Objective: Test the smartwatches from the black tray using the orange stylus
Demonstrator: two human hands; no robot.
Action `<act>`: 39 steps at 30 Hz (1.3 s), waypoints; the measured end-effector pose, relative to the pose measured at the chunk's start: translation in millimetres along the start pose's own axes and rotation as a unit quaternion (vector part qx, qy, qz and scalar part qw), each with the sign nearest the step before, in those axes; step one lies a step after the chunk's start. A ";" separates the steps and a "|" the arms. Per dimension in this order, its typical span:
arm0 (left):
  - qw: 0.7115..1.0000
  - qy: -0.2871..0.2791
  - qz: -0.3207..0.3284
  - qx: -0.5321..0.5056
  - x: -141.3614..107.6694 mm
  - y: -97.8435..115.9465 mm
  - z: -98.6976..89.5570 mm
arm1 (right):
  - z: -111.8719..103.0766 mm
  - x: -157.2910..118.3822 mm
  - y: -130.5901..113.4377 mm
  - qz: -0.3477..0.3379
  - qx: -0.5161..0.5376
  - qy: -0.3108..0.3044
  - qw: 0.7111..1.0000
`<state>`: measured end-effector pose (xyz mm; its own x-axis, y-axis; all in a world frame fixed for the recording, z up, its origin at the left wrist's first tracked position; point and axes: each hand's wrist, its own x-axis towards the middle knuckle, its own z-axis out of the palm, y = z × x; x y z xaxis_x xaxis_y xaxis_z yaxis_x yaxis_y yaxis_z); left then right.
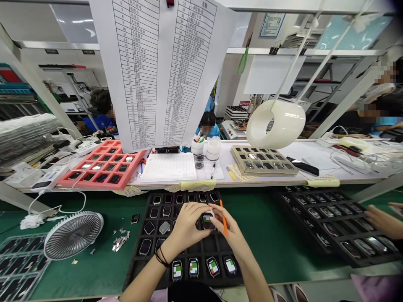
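Note:
A smartwatch body [208, 220] without a strap is held between my two hands, its screen lit with white and green patches. My left hand [189, 224] has its fingers closed round the left and top of the watch. My right hand [227, 226] pinches the watch from the right, and a thin orange stick-like tool [224, 219] is tucked between its fingers. Below lies a black foam tray [203, 248] with several watch bodies in its pockets. In its front row, lit watches [193, 267] show coloured blocks; those farther back have dark screens.
A small fan [74, 235], metallic scraps [120, 242] and a loose watch [134, 218] lie left. Stacked black trays [340, 222] stand right, near another person's hand [382, 222]. On the shelf are a pink tray [102, 165] and a beige tray [264, 161]. Printed sheets [163, 75] hang ahead.

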<state>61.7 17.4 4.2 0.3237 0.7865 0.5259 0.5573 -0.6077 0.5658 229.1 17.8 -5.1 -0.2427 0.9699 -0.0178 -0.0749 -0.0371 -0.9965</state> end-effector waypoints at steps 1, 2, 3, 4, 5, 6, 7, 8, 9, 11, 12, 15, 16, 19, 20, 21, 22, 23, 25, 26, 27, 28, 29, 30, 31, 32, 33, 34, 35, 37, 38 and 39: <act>1.000 0.011 0.005 -0.012 0.4 0.6 -1.4 | -1.7 0.5 -0.4 0.014 0.038 -0.012 0.999; 0.999 0.019 0.009 -0.025 0.8 1.3 -2.8 | -2.8 0.7 -0.6 0.029 0.080 -0.028 0.996; 0.999 0.027 0.013 -0.039 1.4 2.0 -4.0 | -3.1 0.8 -0.8 0.044 0.121 -0.047 0.991; 0.998 0.032 0.017 -0.052 2.0 2.5 -5.0 | -2.6 0.7 -0.8 0.057 0.158 -0.067 0.984; 0.997 0.038 0.021 -0.063 2.5 3.0 -5.6 | -1.5 0.4 -0.8 0.069 0.188 -0.086 0.976; 0.996 0.041 0.023 -0.071 2.8 3.2 -6.0 | -0.1 0.1 -0.9 0.078 0.211 -0.102 0.969; 0.996 0.044 0.024 -0.075 3.0 3.2 -6.2 | 1.5 -0.3 -1.1 0.083 0.227 -0.114 0.964; 0.996 0.046 0.025 -0.074 2.9 3.1 -6.3 | 2.9 -0.6 -1.5 0.084 0.238 -0.121 0.960; 0.996 0.045 0.025 -0.069 2.5 2.8 -6.3 | 3.9 -0.8 -1.9 0.082 0.246 -0.124 0.958; 0.998 0.036 0.025 -0.052 1.2 2.3 -6.2 | 4.3 -1.2 -2.7 0.076 0.258 -0.122 0.955; 0.998 0.032 0.024 -0.043 0.4 2.1 -6.1 | 3.9 -1.4 -3.0 0.074 0.261 -0.119 0.955; 0.999 0.024 0.019 -0.029 -1.5 2.5 -5.7 | 1.5 -2.2 -3.2 0.069 0.257 -0.102 0.958; 0.999 0.025 0.017 -0.029 -1.8 2.8 -5.5 | 0.8 -2.7 -3.3 0.067 0.255 -0.097 0.960; 0.999 0.029 0.020 -0.033 -1.5 3.8 -4.8 | 0.2 -4.4 -4.6 0.070 0.250 -0.093 0.961; 0.999 0.031 0.022 -0.034 -1.2 4.2 -4.7 | 0.5 -4.9 -5.4 0.073 0.251 -0.096 0.960; 0.999 0.033 0.024 -0.034 -1.0 4.4 -4.7 | 0.9 -5.3 -6.4 0.077 0.252 -0.101 0.959; 0.998 0.034 0.025 -0.035 -0.9 4.7 -4.7 | 1.6 -5.7 -7.5 0.080 0.254 -0.107 0.958; 0.998 0.036 0.025 -0.036 -0.7 4.9 -4.8 | 2.4 -6.0 -8.8 0.082 0.256 -0.113 0.957; 0.998 0.042 0.027 -0.038 -0.5 5.3 -4.8 | 4.2 -6.4 -11.4 0.079 0.258 -0.116 0.956; 0.998 0.044 0.029 -0.039 -0.4 5.4 -4.8 | 5.0 -6.5 -12.8 0.076 0.258 -0.116 0.956; 0.998 0.046 0.032 -0.039 -0.1 5.6 -4.7 | 5.7 -6.6 -14.2 0.072 0.256 -0.115 0.957; 0.998 0.047 0.034 -0.040 0.2 5.7 -4.5 | 6.2 -6.8 -15.6 0.068 0.252 -0.117 0.958; 0.997 0.048 0.037 -0.040 0.6 6.0 -4.2 | 6.5 -7.0 -16.8 0.063 0.246 -0.117 0.960; 0.997 0.049 0.040 -0.040 1.2 6.2 -3.8 | 6.5 -7.3 -17.9 0.058 0.241 -0.118 0.961; 0.997 0.051 0.043 -0.039 1.8 6.6 -3.4 | 6.4 -7.7 -18.7 0.055 0.236 -0.119 0.963; 0.997 0.052 0.046 -0.039 2.4 7.0 -2.9 | 6.2 -8.1 -19.2 0.052 0.232 -0.117 0.964; 0.997 0.054 0.049 -0.040 3.0 7.5 -2.4 | 5.9 -8.5 -19.2 0.051 0.229 -0.115 0.965; 0.996 0.056 0.051 -0.039 3.5 7.9 -1.9 | 5.6 -8.9 -18.7 0.051 0.226 -0.115 0.966; 0.996 0.057 0.052 -0.040 3.8 8.3 -1.5 | 5.3 -9.3 -17.7 0.053 0.222 -0.114 0.967; 0.996 0.058 0.050 -0.040 3.9 8.5 -1.0 | 4.6 -9.5 -15.0 0.060 0.210 -0.104 0.970; 0.996 0.058 0.047 -0.040 3.8 8.4 -1.0 | 4.1 -9.4 -13.6 0.059 0.197 -0.090 0.974; 0.997 0.058 0.041 -0.040 3.5 8.1 -1.3 | 3.4 -9.2 -12.5 0.053 0.179 -0.072 0.980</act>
<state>66.4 15.1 11.4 0.2720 0.7192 0.6393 0.4687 -0.6793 0.5648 228.9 8.5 7.8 -0.3987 0.9134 -0.0826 -0.3697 -0.2424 -0.8970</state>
